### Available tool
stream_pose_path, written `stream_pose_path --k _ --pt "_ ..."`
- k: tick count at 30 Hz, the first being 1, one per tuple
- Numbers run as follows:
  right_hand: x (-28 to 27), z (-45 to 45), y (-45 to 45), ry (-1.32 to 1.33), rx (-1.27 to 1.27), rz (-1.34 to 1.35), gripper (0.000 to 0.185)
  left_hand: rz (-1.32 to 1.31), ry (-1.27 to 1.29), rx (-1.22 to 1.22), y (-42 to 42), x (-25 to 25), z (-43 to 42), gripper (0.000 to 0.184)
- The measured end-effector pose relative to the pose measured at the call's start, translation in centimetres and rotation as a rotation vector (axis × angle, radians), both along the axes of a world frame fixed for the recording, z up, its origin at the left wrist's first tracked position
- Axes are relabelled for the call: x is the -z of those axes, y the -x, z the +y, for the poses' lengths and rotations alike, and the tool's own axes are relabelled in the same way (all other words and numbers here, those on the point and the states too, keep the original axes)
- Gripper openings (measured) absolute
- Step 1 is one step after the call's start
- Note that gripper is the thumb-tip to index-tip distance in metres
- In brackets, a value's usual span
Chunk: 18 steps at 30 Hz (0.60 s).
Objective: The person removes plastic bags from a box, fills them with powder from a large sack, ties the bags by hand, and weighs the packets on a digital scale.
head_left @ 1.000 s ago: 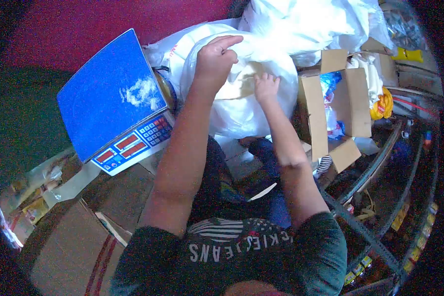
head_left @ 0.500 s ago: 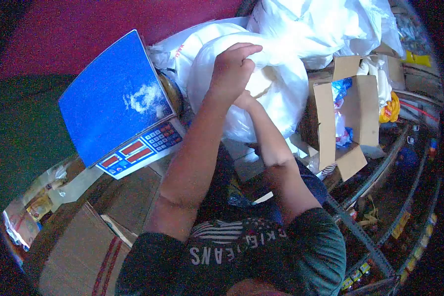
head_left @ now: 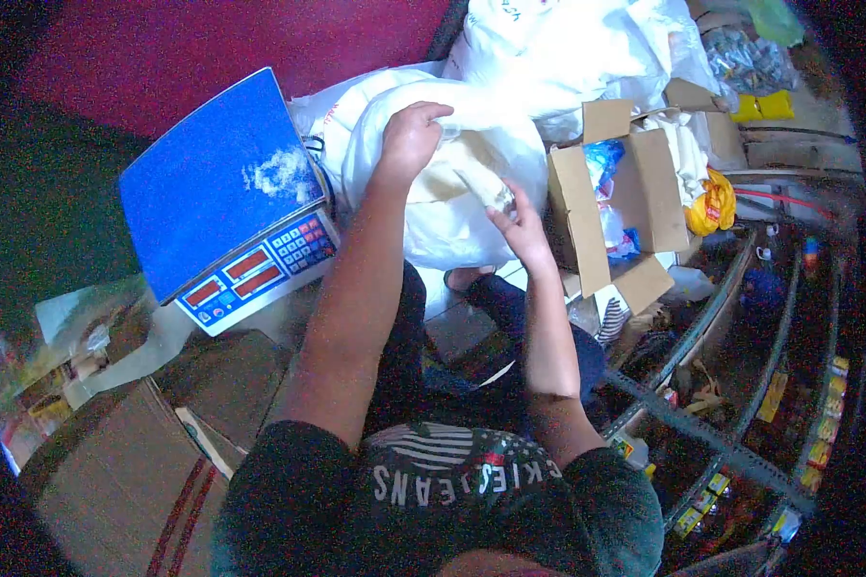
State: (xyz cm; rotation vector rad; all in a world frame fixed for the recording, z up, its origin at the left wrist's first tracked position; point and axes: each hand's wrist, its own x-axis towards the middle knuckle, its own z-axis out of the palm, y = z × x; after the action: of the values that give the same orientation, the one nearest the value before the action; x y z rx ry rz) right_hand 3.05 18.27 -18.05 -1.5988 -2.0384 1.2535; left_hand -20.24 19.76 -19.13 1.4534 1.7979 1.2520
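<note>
A large white plastic sack (head_left: 452, 236) stands in front of me with its mouth spread, and pale powder (head_left: 435, 183) shows inside. My left hand (head_left: 414, 142) is closed at the left side of the mouth; what its fingers grip is hidden. At the right side of the mouth, my right hand (head_left: 522, 226) is closed around the lower end of a whitish, narrow, tube-like piece (head_left: 481, 181), perhaps a small plastic bag. Left of the sack is a digital scale (head_left: 216, 183) with a blue plate, white powder smeared on it, and red displays.
An open cardboard box (head_left: 575, 216) with blue and clear plastic packets stands right of the sack. More white sacks (head_left: 558, 48) lie behind. Flattened cardboard (head_left: 115, 471) lies at lower left. Metal shelf rails (head_left: 712, 442) with small packets run along the right.
My right hand has come up and right out of the sack mouth, showing the whitish piece. My left hand has shifted slightly left and down. The view has shifted a little.
</note>
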Motion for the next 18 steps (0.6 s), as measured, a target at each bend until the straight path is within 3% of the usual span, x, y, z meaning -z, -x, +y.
stream_pose_path --k 3,7,11,18 --pt "-0.3 0.8 -0.6 -0.252 -0.011 0.111 0.058 -0.013 0.034 0.003 -0.4 0.3 -0.1 0.032" --pt "-5.1 2.2 1.4 -0.491 -0.165 -0.307 0.056 -0.056 0.019 0.026 -1.2 -0.4 -0.3 0.034" --pt "-9.0 2.4 4.0 -0.443 -0.172 -0.566 0.050 -0.135 0.020 0.073 -1.6 -0.6 -0.9 0.039" --pt "-12.6 2.9 6.4 -0.616 -0.350 -0.943 0.045 -0.258 0.012 0.079 -2.8 -0.7 -0.5 0.036"
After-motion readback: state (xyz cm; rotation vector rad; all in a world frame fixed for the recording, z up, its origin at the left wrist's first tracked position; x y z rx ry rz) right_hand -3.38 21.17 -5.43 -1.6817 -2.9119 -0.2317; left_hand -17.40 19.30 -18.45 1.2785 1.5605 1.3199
